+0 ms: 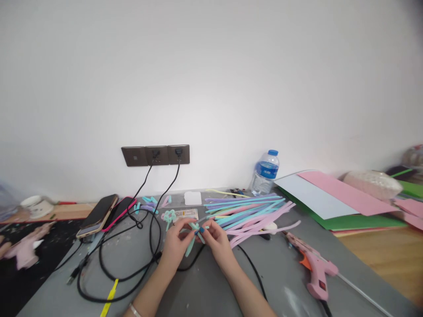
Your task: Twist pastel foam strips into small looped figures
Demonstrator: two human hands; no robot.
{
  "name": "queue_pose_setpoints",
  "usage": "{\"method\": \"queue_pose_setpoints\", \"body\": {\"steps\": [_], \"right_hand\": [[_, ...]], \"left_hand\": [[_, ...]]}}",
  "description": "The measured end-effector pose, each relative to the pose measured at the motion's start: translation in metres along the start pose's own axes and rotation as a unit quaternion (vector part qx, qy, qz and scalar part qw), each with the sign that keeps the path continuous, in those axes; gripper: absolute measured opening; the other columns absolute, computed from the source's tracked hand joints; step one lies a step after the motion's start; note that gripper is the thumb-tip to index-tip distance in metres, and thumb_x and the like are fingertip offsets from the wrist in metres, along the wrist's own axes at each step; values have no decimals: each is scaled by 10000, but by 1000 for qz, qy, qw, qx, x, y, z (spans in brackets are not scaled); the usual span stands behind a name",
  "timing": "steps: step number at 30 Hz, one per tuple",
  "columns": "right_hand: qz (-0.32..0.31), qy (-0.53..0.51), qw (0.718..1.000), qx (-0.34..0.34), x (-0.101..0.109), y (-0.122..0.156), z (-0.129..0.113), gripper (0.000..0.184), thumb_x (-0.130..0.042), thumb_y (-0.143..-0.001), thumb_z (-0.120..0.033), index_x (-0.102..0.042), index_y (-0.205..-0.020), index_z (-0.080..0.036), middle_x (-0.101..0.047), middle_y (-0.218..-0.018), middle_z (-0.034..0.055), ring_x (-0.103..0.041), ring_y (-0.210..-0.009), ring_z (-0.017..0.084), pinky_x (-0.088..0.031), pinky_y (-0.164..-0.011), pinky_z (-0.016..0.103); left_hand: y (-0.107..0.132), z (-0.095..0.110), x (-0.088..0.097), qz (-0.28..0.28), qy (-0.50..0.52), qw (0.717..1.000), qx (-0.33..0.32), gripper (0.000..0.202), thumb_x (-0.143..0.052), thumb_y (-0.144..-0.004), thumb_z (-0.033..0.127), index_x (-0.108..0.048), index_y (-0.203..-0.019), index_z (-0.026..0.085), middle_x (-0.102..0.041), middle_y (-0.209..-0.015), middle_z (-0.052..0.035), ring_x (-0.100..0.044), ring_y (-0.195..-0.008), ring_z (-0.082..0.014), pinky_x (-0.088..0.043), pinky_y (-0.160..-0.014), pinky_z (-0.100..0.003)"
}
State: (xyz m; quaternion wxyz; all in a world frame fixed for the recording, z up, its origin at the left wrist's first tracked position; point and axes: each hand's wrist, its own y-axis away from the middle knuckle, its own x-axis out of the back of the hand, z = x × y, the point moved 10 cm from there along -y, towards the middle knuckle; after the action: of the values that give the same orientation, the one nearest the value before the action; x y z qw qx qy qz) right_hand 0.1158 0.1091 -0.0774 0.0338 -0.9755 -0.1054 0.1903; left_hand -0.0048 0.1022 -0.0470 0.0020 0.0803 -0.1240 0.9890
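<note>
Both hands meet above the grey table, working on one mint-green pipe cleaner [190,247] that is bent into a small shape. My left hand [178,240] pinches it from the left, while my right hand [216,240] grips it from the right with thumb and forefinger. Part of the shape is hidden behind the fingers. Just behind my left hand lies a finished-looking looped piece [169,216] in mint and pink. A bundle of pastel pipe cleaners [247,211] in purple, blue, pink and yellow spreads out beyond my right hand.
A pink glue gun [319,275] lies at the right, its cord running off the front. Black cables [122,279] coil at the left beside two phones [98,215]. A water bottle [267,171] stands by the wall. Coloured paper sheets [330,198] overlap at the right.
</note>
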Motion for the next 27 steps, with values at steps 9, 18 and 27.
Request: {"method": "queue_pose_setpoints", "body": {"steps": [9,18,27], "right_hand": [[33,32,998,33,11,-2,-6,349,-699,-705,-514,-515,-703,-217,-507,-602,-36,-480,-533,130,-419,-549,262],[16,-9,1000,-6,5,-1,-2,326,-775,-655,-411,-520,-693,-211,-576,-613,-37,-545,-528,129,-442,-570,268],[-12,16,1000,-1,-1,0,-5,302,-813,-620,-352,-565,-661,-185,-533,-547,-50,-485,-506,104,-383,-526,235]], "left_hand": [[6,-22,-17,-63,-4,993,95,305,-634,-720,328,-562,-979,184,-633,-861,-48,-641,-666,-195,-466,-460,-238],[9,4,-18,-89,-133,987,15,162,-395,-887,269,-484,-763,217,-572,-672,3,-556,-638,-180,-387,-602,-262],[5,-5,-12,-73,-99,991,44,306,-422,-880,456,-553,-814,187,-537,-638,5,-507,-629,-182,-383,-597,-268]]}}
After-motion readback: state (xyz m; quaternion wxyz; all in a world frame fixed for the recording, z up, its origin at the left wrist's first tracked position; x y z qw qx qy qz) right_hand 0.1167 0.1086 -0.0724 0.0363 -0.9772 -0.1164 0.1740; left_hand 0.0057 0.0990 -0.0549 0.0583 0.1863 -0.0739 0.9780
